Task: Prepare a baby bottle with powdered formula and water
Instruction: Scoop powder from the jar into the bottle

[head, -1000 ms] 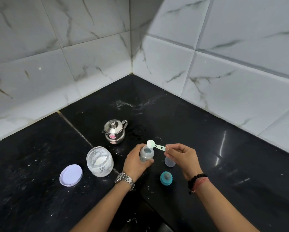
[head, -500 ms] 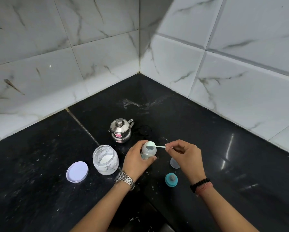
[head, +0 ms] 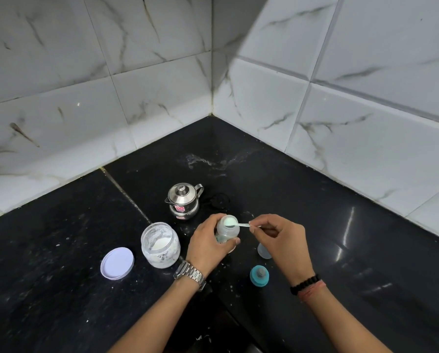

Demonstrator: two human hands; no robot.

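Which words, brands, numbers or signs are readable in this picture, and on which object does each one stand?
None can be read.
Small lidded steel kettle: red sticker with print too blurred to read; a second small red mark below it, also unreadable.
Silver wristwatch: dial not legible.
Clear baby bottle: no markings can be made out.

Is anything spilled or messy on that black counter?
Yes. White specks, likely powder, dot the counter around the open jar and below the bottle. A whitish smear marks the corner. Nothing is tipped or broken.
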